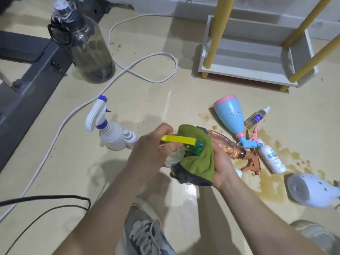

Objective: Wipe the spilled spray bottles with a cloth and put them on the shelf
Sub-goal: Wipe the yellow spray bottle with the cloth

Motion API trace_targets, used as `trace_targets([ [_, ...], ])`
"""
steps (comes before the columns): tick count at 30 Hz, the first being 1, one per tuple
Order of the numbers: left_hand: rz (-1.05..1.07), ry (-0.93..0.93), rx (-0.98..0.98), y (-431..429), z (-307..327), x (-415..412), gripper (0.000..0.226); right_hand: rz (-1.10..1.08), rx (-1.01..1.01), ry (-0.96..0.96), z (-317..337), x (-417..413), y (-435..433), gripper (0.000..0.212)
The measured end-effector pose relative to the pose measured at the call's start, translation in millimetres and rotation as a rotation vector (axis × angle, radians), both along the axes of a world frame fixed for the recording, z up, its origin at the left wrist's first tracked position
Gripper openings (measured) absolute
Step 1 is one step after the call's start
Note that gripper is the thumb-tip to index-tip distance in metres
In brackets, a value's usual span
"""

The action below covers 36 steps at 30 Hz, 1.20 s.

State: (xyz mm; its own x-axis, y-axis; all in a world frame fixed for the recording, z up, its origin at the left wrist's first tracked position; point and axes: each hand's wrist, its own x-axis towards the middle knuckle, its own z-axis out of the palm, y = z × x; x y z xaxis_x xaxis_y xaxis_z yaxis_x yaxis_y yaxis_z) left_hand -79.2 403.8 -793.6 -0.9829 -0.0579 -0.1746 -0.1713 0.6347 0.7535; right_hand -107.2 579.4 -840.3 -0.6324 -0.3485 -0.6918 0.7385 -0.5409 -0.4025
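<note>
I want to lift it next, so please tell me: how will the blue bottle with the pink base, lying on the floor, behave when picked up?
The blue bottle lies on its side by the brown spill, so it is possibly wet and slippery. Its round, tapered body would probably roll in a curve if pushed. It looks plastic, likely light.

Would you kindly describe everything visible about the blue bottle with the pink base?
The blue bottle looks like matte plastic, flaring to a pink base and narrowing to a pink collar and blue trigger head. It lies tipped on the floor, base toward the shelf, head toward the person. Brown specks dot its side. Its head rests among a clear pink bottle and a white bottle, by the brown spill.
</note>
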Motion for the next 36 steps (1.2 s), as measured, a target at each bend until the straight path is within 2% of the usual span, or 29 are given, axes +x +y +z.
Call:
trace_targets([
  [2, 0.049, 0.073, -0.043, 3.5, -2.3, -1.6, 0.019, -0.020, 0.031, 0.073, -3.9, 9.6, -12.7, 0.049],
  [3, 0.070, 0.107, -0.070, 5.7, -2.4, -3.9, 0.015, -0.019, 0.117, 0.142, -2.2, 15.5, -19.6, 0.042],
  [4, 0.087, 0.129, -0.105, 7.6, -2.2, -6.5, 0.016, 0.021, 0.290, 0.261, 1.8, 21.5, -26.6, 0.039],
  [6, 0.151, 0.145, -0.132, 5.7, -2.4, -10.7, 0.021, 0.212, 0.723, 0.579, 6.9, 30.3, -39.7, 0.049],
  [8, 0.233, 0.140, -0.106, 0.0, -1.3, -10.3, 0.024, 0.398, 1.013, 0.734, 14.8, 32.1, -53.1, 0.054],
  [11, 0.245, 0.115, -0.109, 1.8, 2.6, -2.3, 0.030, 0.594, 1.231, 0.735, 34.2, 21.7, -71.9, 0.018],
  [12, 0.222, 0.104, -0.124, 5.5, 4.4, -0.2, 0.031, 0.649, 1.236, 0.712, 35.7, 15.3, -73.9, 0.007],
  [14, 0.202, 0.070, -0.175, 11.1, 6.9, 0.2, 0.030, 0.761, 1.208, 0.743, 33.6, 7.6, -72.2, 0.013],
  [15, 0.204, 0.052, -0.207, 13.5, 7.8, -1.2, 0.029, 0.796, 1.200, 0.792, 29.7, 8.4, -68.2, 0.021],
  [17, 0.218, 0.015, -0.230, 15.3, 8.9, -4.3, 0.029, 0.775, 1.214, 0.903, 29.3, 20.7, -58.2, 0.050],
  [19, 0.230, 0.016, -0.208, 14.4, 8.1, -7.2, 0.030, 0.655, 1.187, 0.950, 33.3, 38.1, -52.4, 0.076],
  [20, 0.237, 0.028, -0.206, 13.5, 7.8, -7.8, 0.030, 0.559, 1.104, 0.910, 35.1, 43.6, -52.2, 0.082],
  [22, 0.230, 0.039, -0.226, 11.5, 8.0, -6.8, 0.028, 0.299, 0.861, 0.744, 36.4, 40.5, -54.5, 0.077],
  [24, 0.173, 0.021, -0.247, 8.6, 9.8, -1.5, 0.027, 0.162, 0.753, 0.612, 36.0, 25.3, -57.7, 0.058],
  [26, 0.117, -0.009, -0.234, 7.1, 10.4, 4.6, 0.029, 0.191, 0.861, 0.614, 34.8, 8.1, -56.9, 0.046],
  [28, 0.065, 0.018, -0.209, 11.5, 9.2, 9.7, 0.030, 0.331, 1.003, 0.691, 31.3, -4.7, -52.7, 0.040],
  [31, 0.088, 0.096, -0.198, 18.5, 8.2, 12.1, 0.026, 0.423, 0.981, 0.730, 33.3, -5.3, -56.7, 0.033],
  [33, 0.171, 0.089, -0.191, 15.1, 5.5, 7.5, 0.023, 0.405, 1.051, 0.899, 30.3, 11.6, -59.8, 0.019],
  [34, 0.212, 0.081, -0.180, 11.3, 3.9, 4.4, 0.021, 0.419, 1.108, 0.991, 23.2, 24.1, -60.4, 0.020],
  [36, 0.276, 0.048, -0.152, 3.3, 3.8, -0.4, 0.020, 0.454, 1.166, 1.007, 8.9, 47.3, -60.8, 0.047],
])
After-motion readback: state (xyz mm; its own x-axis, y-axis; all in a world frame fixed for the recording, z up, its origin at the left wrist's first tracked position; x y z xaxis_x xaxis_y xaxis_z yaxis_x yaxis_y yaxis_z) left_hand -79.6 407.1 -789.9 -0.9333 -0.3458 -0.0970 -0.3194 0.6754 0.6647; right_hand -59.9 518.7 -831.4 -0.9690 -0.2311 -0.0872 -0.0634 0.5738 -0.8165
